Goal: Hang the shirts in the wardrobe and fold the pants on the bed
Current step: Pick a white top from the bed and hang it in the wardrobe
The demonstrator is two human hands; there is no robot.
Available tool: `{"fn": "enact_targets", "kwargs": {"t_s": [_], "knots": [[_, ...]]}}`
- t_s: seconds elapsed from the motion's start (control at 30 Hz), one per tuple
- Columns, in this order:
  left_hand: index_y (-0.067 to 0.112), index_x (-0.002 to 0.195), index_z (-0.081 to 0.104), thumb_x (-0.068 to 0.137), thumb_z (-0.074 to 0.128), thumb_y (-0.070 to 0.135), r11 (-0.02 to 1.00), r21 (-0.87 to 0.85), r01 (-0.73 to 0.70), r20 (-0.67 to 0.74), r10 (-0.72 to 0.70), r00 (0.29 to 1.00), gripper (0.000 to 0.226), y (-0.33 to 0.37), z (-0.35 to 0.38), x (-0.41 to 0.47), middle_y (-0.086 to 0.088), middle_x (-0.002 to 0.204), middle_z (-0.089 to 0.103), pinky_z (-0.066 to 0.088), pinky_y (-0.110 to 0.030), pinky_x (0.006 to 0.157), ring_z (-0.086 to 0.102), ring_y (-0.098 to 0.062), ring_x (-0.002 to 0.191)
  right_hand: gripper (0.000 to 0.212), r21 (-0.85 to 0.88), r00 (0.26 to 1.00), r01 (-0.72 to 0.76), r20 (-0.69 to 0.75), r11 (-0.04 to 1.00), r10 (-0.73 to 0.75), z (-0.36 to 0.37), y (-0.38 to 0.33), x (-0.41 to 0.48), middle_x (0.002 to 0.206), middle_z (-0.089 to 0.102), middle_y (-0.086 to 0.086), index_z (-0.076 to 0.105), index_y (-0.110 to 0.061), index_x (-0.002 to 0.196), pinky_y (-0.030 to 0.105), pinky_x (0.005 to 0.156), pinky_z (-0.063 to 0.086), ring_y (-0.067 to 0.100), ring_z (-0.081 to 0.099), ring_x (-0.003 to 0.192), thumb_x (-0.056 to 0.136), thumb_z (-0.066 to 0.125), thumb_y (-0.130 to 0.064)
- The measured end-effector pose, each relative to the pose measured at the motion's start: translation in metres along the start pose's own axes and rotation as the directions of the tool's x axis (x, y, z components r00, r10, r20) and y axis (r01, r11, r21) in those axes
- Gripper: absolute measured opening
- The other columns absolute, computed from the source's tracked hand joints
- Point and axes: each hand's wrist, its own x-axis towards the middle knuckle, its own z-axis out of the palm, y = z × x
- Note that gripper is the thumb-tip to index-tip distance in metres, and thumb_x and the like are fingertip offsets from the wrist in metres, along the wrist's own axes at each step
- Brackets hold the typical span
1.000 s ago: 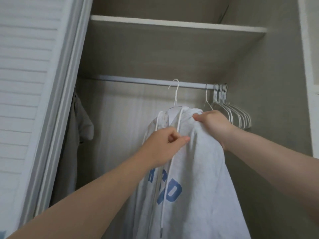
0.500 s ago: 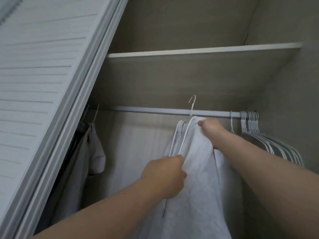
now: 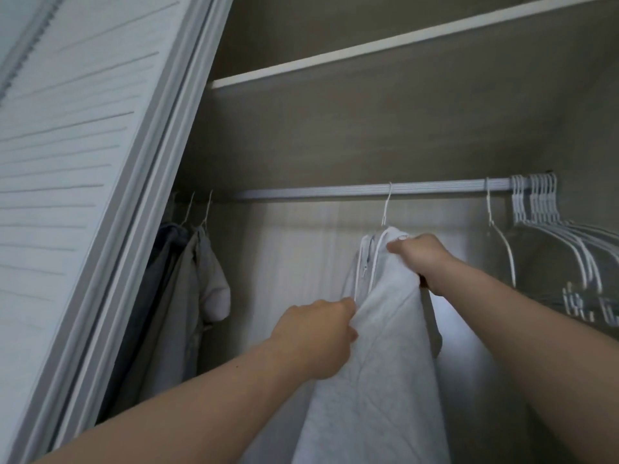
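– Head view has the pale grey hoodie (image 3: 378, 380) on a white wire hanger (image 3: 386, 209). Where exactly is it?
– Middle of the frame, hanging under the wardrobe rail (image 3: 335, 190). Its hook seems to sit over the rail, though I cannot tell whether it is fully seated.
– And the hands?
– The right hand (image 3: 418, 259) clutches the fabric at the hoodie's shoulder, just below the hook. The left hand (image 3: 315, 336), lower and nearer the centre, is curled round the front edge by the drawstring (image 3: 376, 259). Both are grasping cloth, and neither has let go.
– What else is on the rail?
– 1 bare hanger (image 3: 499, 236) just right of the hoodie, then a tight bunch of empty white hangers (image 3: 549, 212) at the right edge. At centre left, 2 or 3 grey garments (image 3: 187, 279) hang beside the louvred sliding door (image 3: 67, 162).
– What could go wrong from here?
– I reckon the shoulder is the weak spot. If the right hand lets go before the fabric sits squarely on the hanger's arm, the hoodie could slide off 1 side and drop. A downward tug from the left hand could also tip the hook off the rail.
– Anything else?
– The drawstring could catch in the fingers as the left hand pulls away and drag the front askew.
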Motion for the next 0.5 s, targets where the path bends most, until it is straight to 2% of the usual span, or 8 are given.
{"fn": "enact_targets", "kwargs": {"t_s": [0.07, 0.13, 0.2, 0.27, 0.3, 0.37, 0.43, 0.5], "knots": [[0.024, 0.093, 0.033, 0.102, 0.046, 0.037, 1.0, 0.011, 0.009, 0.02, -0.01, 1.0, 0.02, -0.003, 0.004, -0.001, -0.012, 0.111, 0.062, 0.031, -0.035, 0.073, 0.059, -0.036, 0.102, 0.031, -0.173, 0.998, 0.042, 0.06, 0.984, -0.032, -0.003, -0.006, -0.013, 0.092, 0.065, 0.018, 0.063, 0.001, 0.11, 0.034, 0.062, 0.053, 0.033, 0.066, 0.075, 0.087, 0.07, -0.019], [0.023, 0.093, 0.034, 0.102, 0.046, 0.037, 1.0, 0.017, 0.025, 0.034, -0.026, 0.999, 0.02, -0.005, 0.008, -0.002, -0.012, 0.111, 0.062, 0.032, -0.035, 0.073, 0.06, -0.036, 0.102, 0.025, -0.379, 0.992, 0.063, 0.124, 0.923, -0.016, -0.004, -0.015, -0.032, 0.094, 0.068, 0.022, 0.062, 0.0, 0.105, 0.039, 0.056, 0.059, 0.038, 0.071, 0.07, 0.088, 0.065, -0.018], [0.023, 0.094, 0.035, 0.102, 0.045, 0.037, 0.999, 0.019, 0.04, 0.046, -0.041, 0.998, 0.02, -0.009, 0.011, -0.004, -0.012, 0.11, 0.062, 0.033, -0.035, 0.072, 0.06, -0.036, 0.101, 0.022, -0.501, 0.985, 0.057, 0.167, 0.864, 0.032, 0.0, -0.023, -0.047, 0.086, 0.069, 0.027, 0.055, 0.002, 0.102, 0.049, 0.051, 0.06, 0.04, 0.072, 0.061, 0.089, 0.06, -0.014], [0.022, 0.094, 0.036, 0.103, 0.045, 0.038, 0.998, 0.014, 0.055, 0.061, -0.056, 0.997, 0.02, -0.012, 0.014, -0.006, -0.012, 0.108, 0.061, 0.034, -0.035, 0.071, 0.061, -0.037, 0.099, 0.017, -0.594, 0.986, 0.07, 0.163, 0.801, 0.035, 0.007, -0.029, -0.061, 0.076, 0.067, 0.027, 0.047, 0.002, 0.098, 0.048, 0.046, 0.059, 0.041, 0.07, 0.054, 0.091, 0.055, -0.011], [0.022, 0.094, 0.036, 0.103, 0.045, 0.038, 0.998, 0.009, 0.064, 0.063, -0.064, 0.996, 0.02, -0.014, 0.014, -0.008, -0.011, 0.107, 0.061, 0.034, -0.035, 0.071, 0.061, -0.037, 0.099, 0.013, -0.643, 0.987, 0.108, 0.161, 0.758, -0.003, 0.011, -0.031, -0.065, 0.074, 0.066, 0.023, 0.046, 0.0, 0.092, 0.044, 0.047, 0.059, 0.04, 0.071, 0.058, 0.092, 0.052, -0.011], [0.023, 0.093, 0.035, 0.102, 0.045, 0.038, 0.997, 0.007, 0.075, 0.059, -0.075, 0.995, 0.021, -0.02, 0.012, -0.01, -0.011, 0.105, 0.061, 0.035, -0.035, 0.071, 0.061, -0.037, 0.097, 0.018, -0.686, 0.97, 0.241, 0.179, 0.686, -0.162, 0.019, -0.03, -0.068, 0.078, 0.057, 0.013, 0.045, -0.008, 0.077, 0.039, 0.063, 0.059, 0.038, 0.071, 0.081, 0.093, 0.052, -0.013], [0.022, 0.092, 0.036, 0.103, 0.045, 0.037, 0.997, 0.012, 0.075, 0.059, -0.075, 0.995, 0.02, -0.027, 0.01, -0.014, -0.01, 0.1, 0.06, 0.036, -0.035, 0.07, 0.061, -0.036, 0.092, 0.026, -0.648, 0.931, 0.352, 0.171, 0.675, -0.322, 0.029, -0.023, -0.067, 0.083, 0.048, 0.006, 0.042, -0.011, 0.069, 0.032, 0.07, 0.045, 0.034, 0.059, 0.088, 0.092, 0.055, -0.015], [0.023, 0.092, 0.036, 0.103, 0.044, 0.037, 0.997, 0.016, 0.072, 0.053, -0.072, 0.996, 0.02, -0.036, 0.008, -0.019, -0.007, 0.094, 0.058, 0.039, -0.037, 0.069, 0.061, -0.034, 0.088, 0.028, -0.557, 0.891, 0.434, 0.149, 0.709, -0.428, 0.04, -0.013, -0.063, 0.085, 0.045, 0.005, 0.04, -0.009, 0.069, 0.032, 0.073, 0.042, 0.029, 0.052, 0.088, 0.092, 0.055, -0.014]]}}
